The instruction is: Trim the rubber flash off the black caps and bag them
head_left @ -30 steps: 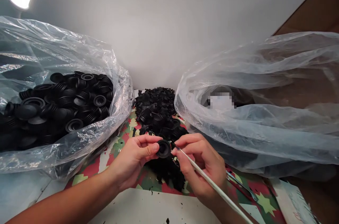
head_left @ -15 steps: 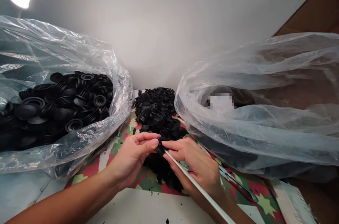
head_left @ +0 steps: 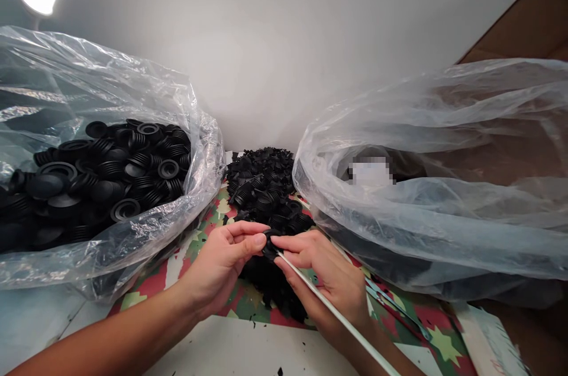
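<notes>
Here left hand [head_left: 220,266] and right hand [head_left: 332,281] pinch 1 rubber part [head_left: 269,244]; right also grips a rod [head_left: 341,321]; parts heap [head_left: 265,186] behind.

**Two bags flank a pile on the table**

On the table [head_left: 151,281], the left bag [head_left: 110,234] holds loose parts [head_left: 110,174], and the right bag [head_left: 444,204] sits opposite. Between them, before the wall [head_left: 284,38], lies a pile [head_left: 261,186]. In front of the pile, the left hand [head_left: 222,266] and right hand [head_left: 332,275] meet around a small part [head_left: 268,244]. A rod [head_left: 337,317] runs from the right hand towards the near edge. Scissors [head_left: 394,305] lie on the table just right of that hand.
</notes>
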The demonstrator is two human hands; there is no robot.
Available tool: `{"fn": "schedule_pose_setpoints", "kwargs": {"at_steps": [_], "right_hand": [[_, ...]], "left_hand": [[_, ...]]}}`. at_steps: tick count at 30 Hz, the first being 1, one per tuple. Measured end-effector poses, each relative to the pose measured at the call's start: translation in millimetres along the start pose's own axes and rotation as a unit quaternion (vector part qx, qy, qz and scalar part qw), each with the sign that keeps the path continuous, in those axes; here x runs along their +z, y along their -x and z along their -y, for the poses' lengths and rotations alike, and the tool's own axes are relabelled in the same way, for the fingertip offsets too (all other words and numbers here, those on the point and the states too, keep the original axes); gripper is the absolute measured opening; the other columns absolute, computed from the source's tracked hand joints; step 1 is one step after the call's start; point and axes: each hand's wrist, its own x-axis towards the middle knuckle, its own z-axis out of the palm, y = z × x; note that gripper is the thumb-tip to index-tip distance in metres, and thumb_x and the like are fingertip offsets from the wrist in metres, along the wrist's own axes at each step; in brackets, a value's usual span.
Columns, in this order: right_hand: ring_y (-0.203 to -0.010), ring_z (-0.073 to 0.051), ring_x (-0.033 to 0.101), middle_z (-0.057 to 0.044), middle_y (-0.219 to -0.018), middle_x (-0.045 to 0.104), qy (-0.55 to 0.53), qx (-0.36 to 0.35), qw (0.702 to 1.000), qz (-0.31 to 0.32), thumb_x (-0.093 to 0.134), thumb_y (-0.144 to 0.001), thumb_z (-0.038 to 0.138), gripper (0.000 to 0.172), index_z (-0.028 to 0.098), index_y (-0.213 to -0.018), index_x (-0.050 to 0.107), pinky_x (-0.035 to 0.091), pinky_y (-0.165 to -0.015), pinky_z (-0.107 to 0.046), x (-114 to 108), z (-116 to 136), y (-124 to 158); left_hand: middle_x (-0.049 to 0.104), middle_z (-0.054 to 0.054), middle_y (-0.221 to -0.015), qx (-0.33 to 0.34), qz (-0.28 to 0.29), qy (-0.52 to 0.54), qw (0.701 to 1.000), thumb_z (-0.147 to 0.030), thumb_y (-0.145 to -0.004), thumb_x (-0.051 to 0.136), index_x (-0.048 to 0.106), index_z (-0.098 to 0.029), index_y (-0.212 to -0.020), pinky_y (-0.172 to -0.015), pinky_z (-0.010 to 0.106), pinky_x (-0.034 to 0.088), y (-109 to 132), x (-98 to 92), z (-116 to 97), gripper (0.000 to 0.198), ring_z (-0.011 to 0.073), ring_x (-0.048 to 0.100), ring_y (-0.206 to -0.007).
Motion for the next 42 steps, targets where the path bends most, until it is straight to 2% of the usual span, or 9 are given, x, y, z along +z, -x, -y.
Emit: {"fn": "schedule_pose_setpoints", "kwargs": {"at_steps": [9,15,18,20,28,32,35,39,42], "right_hand": [[-0.084,-0.02,0.069,-0.005,-0.099,0.08,0.015,-0.012,1.0,0.02,0.062,-0.087,0.001,0.024,0.024,-0.093,0.067,0.058,-0.074,-0.033,-4.5,7.9,-4.3],[-0.078,-0.019,0.068,-0.004,-0.096,0.079,0.021,-0.033,0.999,-0.025,0.056,-0.092,0.006,0.021,0.025,-0.09,0.064,0.054,-0.072,-0.036,1.1,5.0,-2.2],[-0.078,-0.018,0.069,-0.002,-0.098,0.08,0.004,-0.028,1.0,0.011,0.059,-0.09,0.005,0.021,0.026,-0.092,0.064,0.053,-0.075,-0.036,-3.3,9.1,-5.2],[-0.079,-0.018,0.069,-0.001,-0.098,0.08,-0.019,-0.004,1.0,0.022,0.061,-0.089,0.004,0.022,0.026,-0.092,0.064,0.054,-0.077,-0.037,-7.2,12.7,-6.4],[-0.085,-0.021,0.071,-0.004,-0.095,0.078,-0.087,0.13,0.984,-0.082,0.062,-0.092,0.013,0.019,0.024,-0.077,0.058,0.055,-0.081,-0.036,-11.6,5.3,-1.8],[-0.089,-0.022,0.07,-0.007,-0.101,0.073,-0.034,0.149,0.987,-0.053,0.06,-0.092,0.019,0.021,0.022,-0.072,0.056,0.053,-0.08,-0.035,-12.0,-4.1,-3.2],[-0.093,-0.022,0.067,-0.007,-0.097,0.07,-0.071,0.151,0.985,-0.037,0.052,-0.095,0.023,0.014,0.023,-0.084,0.06,0.051,-0.081,-0.034,-9.3,-10.3,-0.5],[-0.058,-0.015,0.05,0.005,-0.064,0.047,-0.137,0.268,0.953,0.034,0.039,-0.104,0.037,0.025,0.023,-0.096,0.058,0.04,-0.055,-0.025,-3.3,-12.0,4.9],[-0.052,-0.012,0.034,0.008,-0.06,0.035,-0.137,0.331,0.926,0.12,0.038,-0.103,0.054,0.037,0.023,-0.094,0.055,0.028,-0.048,-0.024,0.6,-7.0,3.5]], "left_hand": [[0.074,0.002,-0.068,0.034,0.012,-0.034,0.999,-0.033,-0.05,0.1,0.081,-0.016,-0.078,-0.066,0.025,0.046,1.6,-0.4,-0.1,0.037,0.0127,0.062,-0.065],[0.07,0.0,-0.064,0.022,-0.016,-0.033,0.999,-0.034,-0.048,0.1,0.08,-0.016,-0.076,-0.062,0.025,0.043,2.3,1.6,0.1,0.039,0.012,0.057,-0.063],[0.07,0.001,-0.067,0.024,-0.03,-0.025,0.999,-0.035,-0.047,0.1,0.079,-0.015,-0.075,-0.064,0.025,0.044,1.9,1.9,-1.8,0.04,0.0128,0.058,-0.066],[0.07,0.002,-0.069,0.025,-0.023,-0.023,0.999,-0.035,-0.047,0.1,0.079,-0.015,-0.075,-0.066,0.025,0.044,1.2,0.9,-2.8,0.04,0.013,0.059,-0.067],[0.075,0.005,-0.076,0.024,0.023,-0.03,0.999,-0.038,-0.054,0.098,0.08,-0.015,-0.078,-0.069,0.024,0.047,0.0,-0.9,-4.2,0.038,0.0144,0.064,-0.073],[0.074,0.004,-0.078,0.027,0.028,-0.044,0.998,-0.04,-0.058,0.096,0.078,-0.015,-0.08,-0.068,0.024,0.047,1.2,-1.6,-4.5,0.038,0.0133,0.062,-0.072],[0.07,0.002,-0.077,0.04,0.03,-0.088,0.995,-0.041,-0.066,0.091,0.075,-0.015,-0.082,-0.063,0.023,0.047,0.5,-4.5,-4.0,0.034,0.0117,0.06,-0.067],[0.065,-0.002,-0.071,0.091,0.034,-0.169,0.981,-0.038,-0.075,0.082,0.071,-0.017,-0.087,-0.051,0.022,0.04,-1.9,-7.5,-2.6,0.027,0.0086,0.053,-0.053],[0.064,-0.002,-0.071,0.117,0.045,-0.202,0.971,-0.035,-0.074,0.08,0.07,-0.016,-0.086,-0.052,0.023,0.042,-2.1,-5.5,-2.0,0.025,0.01,0.054,-0.054]]}}
